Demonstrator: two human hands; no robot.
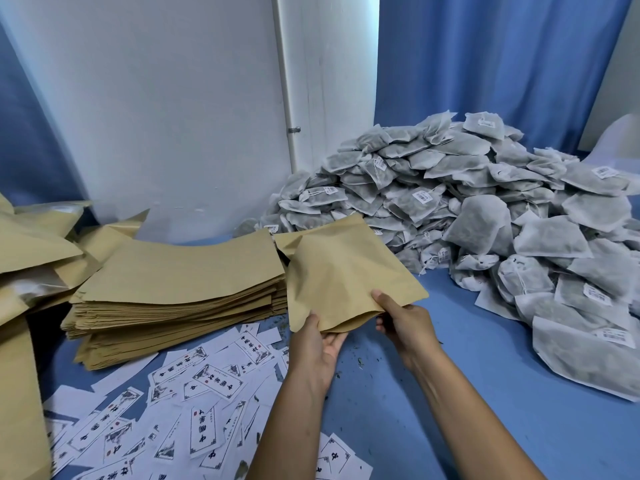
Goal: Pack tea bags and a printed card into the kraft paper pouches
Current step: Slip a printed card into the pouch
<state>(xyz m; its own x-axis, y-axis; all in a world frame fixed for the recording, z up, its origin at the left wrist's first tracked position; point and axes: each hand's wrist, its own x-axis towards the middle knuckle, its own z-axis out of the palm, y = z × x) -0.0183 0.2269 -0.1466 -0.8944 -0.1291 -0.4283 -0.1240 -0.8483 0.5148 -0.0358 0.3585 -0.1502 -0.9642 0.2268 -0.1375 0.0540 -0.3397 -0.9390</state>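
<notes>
A kraft paper pouch (343, 268) is lifted above the blue table, its near edge held by both hands. My left hand (320, 344) pinches the pouch's lower left corner, thumb on top. My right hand (401, 322) grips the lower right edge, thumb on the paper and fingers under it. The pouch mouth bows slightly between the hands. A big heap of grey-white tea bags (485, 209) lies to the right. Printed cards (194, 393) with black characters are scattered at the lower left.
A tall stack of flat kraft pouches (180, 289) sits left of the held one, with more pouches (31, 258) piled at the far left. The blue table (467, 393) carries loose tea crumbs. A white wall and blue curtains stand behind.
</notes>
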